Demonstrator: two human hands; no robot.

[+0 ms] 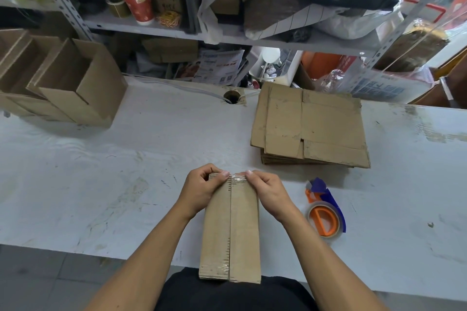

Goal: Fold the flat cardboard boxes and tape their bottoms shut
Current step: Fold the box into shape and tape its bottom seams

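Left hand (pixel 199 190) and right hand (pixel 269 193) both pinch far end of folded box (pixel 231 232), thumbs pressing clear tape (pixel 236 176) between them; tape dispenser (pixel 324 212) just right of right hand on surface (pixel 126 159); flat box stack (pixel 310 126) beyond right hand

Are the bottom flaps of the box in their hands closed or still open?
Closed: the box's two flaps meet along a centre seam, clear tape over it.

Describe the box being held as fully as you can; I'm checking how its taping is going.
The box is brown corrugated cardboard, bottom up, two flaps meeting in a centre seam. Clear tape shows at the far and near ends of that seam. It stands at the white table's near edge, against the person's dark clothing. The left hand and right hand grip its far end, thumbs pressing the tape.
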